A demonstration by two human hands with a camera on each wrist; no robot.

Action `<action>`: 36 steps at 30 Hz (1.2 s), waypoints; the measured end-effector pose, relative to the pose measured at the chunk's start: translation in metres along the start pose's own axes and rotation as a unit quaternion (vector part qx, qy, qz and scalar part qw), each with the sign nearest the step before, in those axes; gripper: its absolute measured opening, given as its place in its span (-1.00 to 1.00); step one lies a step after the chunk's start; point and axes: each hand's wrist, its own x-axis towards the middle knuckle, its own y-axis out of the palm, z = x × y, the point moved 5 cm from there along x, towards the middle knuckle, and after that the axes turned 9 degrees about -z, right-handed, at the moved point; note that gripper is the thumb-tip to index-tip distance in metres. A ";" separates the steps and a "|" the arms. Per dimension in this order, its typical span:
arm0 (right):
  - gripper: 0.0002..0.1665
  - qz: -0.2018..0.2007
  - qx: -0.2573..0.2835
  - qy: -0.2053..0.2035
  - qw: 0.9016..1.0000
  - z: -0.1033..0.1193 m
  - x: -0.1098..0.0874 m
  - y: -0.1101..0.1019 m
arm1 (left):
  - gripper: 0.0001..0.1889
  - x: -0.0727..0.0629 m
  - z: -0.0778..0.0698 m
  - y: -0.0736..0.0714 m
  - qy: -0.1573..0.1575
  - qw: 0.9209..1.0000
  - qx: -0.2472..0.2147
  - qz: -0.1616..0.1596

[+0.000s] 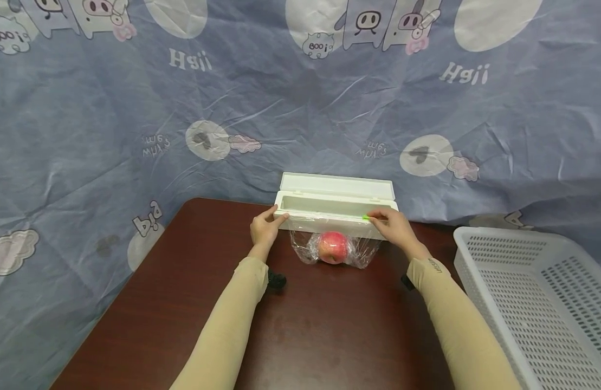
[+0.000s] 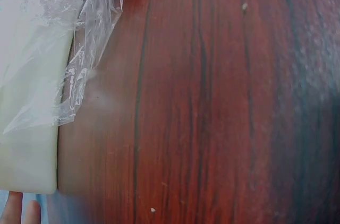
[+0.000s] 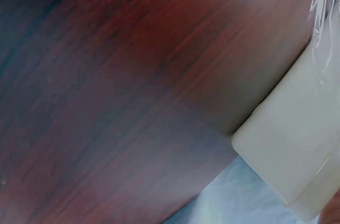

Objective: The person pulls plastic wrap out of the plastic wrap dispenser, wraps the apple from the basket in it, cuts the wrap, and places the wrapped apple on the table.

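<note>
A long white cling film dispenser box [image 1: 324, 223] stands at the table's far edge with its lid [image 1: 336, 186] tipped back. Clear cling film [image 1: 300, 244] hangs over its front and lies around a red apple [image 1: 333, 247] on the table. My left hand [image 1: 265, 227] grips the box's left end, thumb on the front edge; two fingertips [image 2: 32, 212] show past that end in the left wrist view. With thumb and finger, my right hand [image 1: 395, 227] pinches a small bright green slider cutter [image 1: 366, 217] on the front rim. Only the box's corner and some film appear in the right wrist view.
A white perforated plastic basket [image 1: 480, 303] stands at the right beside the dark red-brown wooden table [image 1: 329, 336]. A grey-blue printed cloth [image 1: 280, 108] hangs close behind the table and box. Each wrist carries a black strapped device [image 1: 277, 280].
</note>
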 end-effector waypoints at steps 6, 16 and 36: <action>-0.80 -0.001 -0.003 -0.016 1.000 -0.004 -0.003 -0.002 | -0.46 -0.001 0.003 0.002 0.002 1.000 0.006 0.003; -0.79 0.005 -0.028 -0.034 0.999 -0.004 -0.003 -0.012 | -0.46 -0.002 0.002 0.002 -0.001 1.000 -0.003 0.005; -0.82 -0.061 -0.087 -0.090 0.990 -0.012 -0.011 -0.033 | -0.46 0.001 0.000 -0.001 -0.003 1.000 -0.001 0.001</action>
